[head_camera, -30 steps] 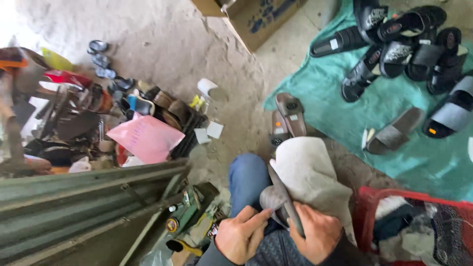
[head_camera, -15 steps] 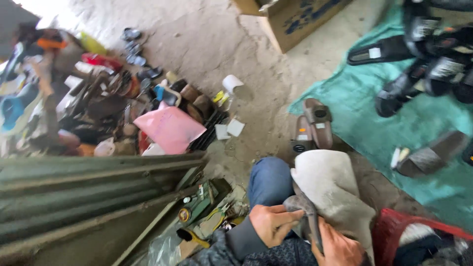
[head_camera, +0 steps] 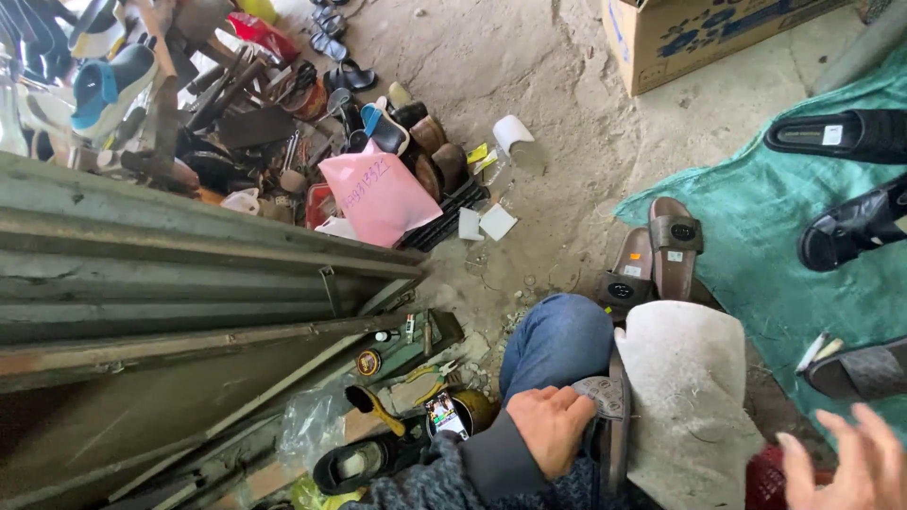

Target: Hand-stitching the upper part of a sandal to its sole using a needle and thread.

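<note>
Lower centre: left hand (head_camera: 550, 427) clasps a grey sandal (head_camera: 605, 416) edge-up against a pale cloth (head_camera: 685, 397) over the knee. Lower right: right hand (head_camera: 850, 467) spread, holding nothing, apparently. One-handed, the sandal may slip toward the tools (head_camera: 416, 387) below.

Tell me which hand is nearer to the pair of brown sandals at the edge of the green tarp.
Left. The left hand rests on the dark sandal in the lap, just below the brown sandals. The right hand hovers open at the lower right corner, farther off.
</note>
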